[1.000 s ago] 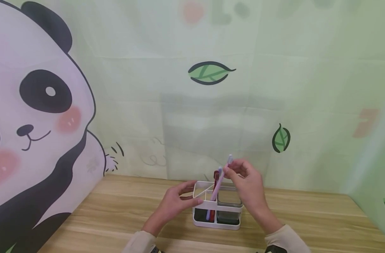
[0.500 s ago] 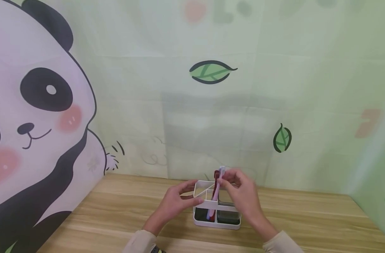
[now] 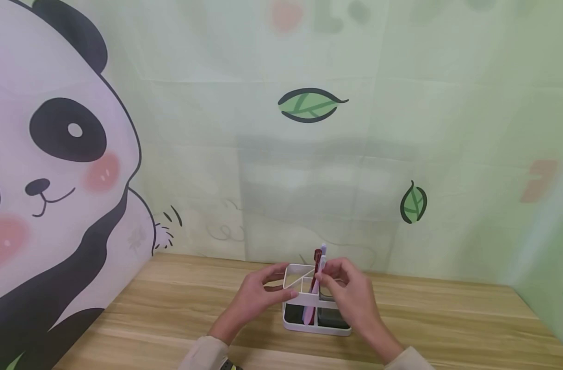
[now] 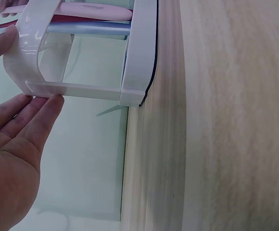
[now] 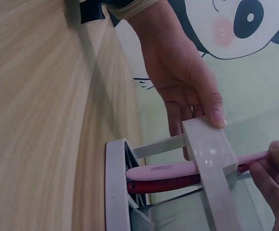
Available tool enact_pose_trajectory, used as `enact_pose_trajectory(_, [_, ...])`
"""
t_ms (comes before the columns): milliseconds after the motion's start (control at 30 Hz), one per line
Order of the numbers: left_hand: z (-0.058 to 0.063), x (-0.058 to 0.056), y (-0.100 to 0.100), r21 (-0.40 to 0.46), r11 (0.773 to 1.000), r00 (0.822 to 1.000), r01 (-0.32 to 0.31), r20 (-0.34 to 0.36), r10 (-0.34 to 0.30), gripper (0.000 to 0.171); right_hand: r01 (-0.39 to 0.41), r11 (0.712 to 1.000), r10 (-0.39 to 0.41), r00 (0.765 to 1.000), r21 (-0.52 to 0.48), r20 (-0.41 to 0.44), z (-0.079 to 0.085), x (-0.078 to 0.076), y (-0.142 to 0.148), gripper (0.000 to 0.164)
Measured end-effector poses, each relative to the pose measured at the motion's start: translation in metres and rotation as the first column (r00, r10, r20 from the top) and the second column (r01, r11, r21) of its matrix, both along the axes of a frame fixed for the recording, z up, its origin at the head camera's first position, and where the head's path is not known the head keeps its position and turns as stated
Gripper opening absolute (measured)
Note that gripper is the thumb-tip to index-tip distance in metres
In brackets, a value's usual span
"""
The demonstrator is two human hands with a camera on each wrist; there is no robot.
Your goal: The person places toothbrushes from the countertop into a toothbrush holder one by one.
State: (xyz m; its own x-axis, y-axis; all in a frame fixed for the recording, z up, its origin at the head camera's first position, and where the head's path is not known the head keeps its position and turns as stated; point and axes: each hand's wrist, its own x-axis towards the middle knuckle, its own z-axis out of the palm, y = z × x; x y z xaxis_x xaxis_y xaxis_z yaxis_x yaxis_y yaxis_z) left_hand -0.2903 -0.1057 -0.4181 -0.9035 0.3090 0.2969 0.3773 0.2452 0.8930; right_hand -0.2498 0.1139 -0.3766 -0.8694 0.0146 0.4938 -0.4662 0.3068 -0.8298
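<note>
A white toothbrush holder (image 3: 300,328) stands on the table, with open compartments at its top. My left hand (image 3: 258,293) grips its left upper rim, thumb at the front and fingers at the side and back. Between the thumb and fingers of my right hand (image 3: 355,295) is the upper part of a pink toothbrush (image 4: 96,10). Its handle end reaches down to the holder's base, in the middle compartment. Beside it in the same compartment stand a red toothbrush (image 5: 163,186) and a light blue toothbrush (image 4: 91,27).
A clear cup (image 3: 332,317) sits in the holder's right compartment, partly behind my right hand. The wooden table (image 3: 170,308) meets a pale green cloth backdrop (image 3: 193,128) printed with a panda and leaves.
My right hand has come down and slightly left, lowering the pink toothbrush until its handle end is at the holder's base. My left hand has stayed on the rim.
</note>
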Motion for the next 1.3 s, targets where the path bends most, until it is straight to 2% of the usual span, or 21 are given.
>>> enact_pose_trajectory(267, [0.002,0.002,0.0,0.005,1.0,1.0,0.006,0.013,-0.006,0.064,-0.037,0.998,0.036,0.999,-0.058,-0.018,-0.004,0.002,-0.003,0.016])
enact_pose_trajectory(567, [0.001,0.002,-0.001,0.003,1.0,1.0,0.008,0.013,-0.008,0.064,-0.034,0.999,0.034,0.999,-0.028,-0.01,-0.006,0.002,-0.003,0.016])
enact_pose_trajectory(867, [0.001,0.002,-0.001,0.001,1.0,1.0,0.008,-0.003,-0.008,0.065,-0.051,0.997,0.05,0.998,-0.05,-0.028,-0.01,0.003,-0.001,0.016])
enact_pose_trajectory(1100, [0.001,0.001,0.0,-0.003,1.0,1.0,0.01,-0.024,-0.01,0.065,-0.017,0.999,0.018,1.0,-0.031,0.022,-0.009,0.006,0.003,0.019])
enact_pose_trajectory(1300, [0.001,0.001,0.0,-0.035,0.999,0.999,-0.004,-0.038,0.003,0.065,-0.015,0.999,0.017,0.999,-0.048,0.03,-0.009,0.01,0.013,0.022])
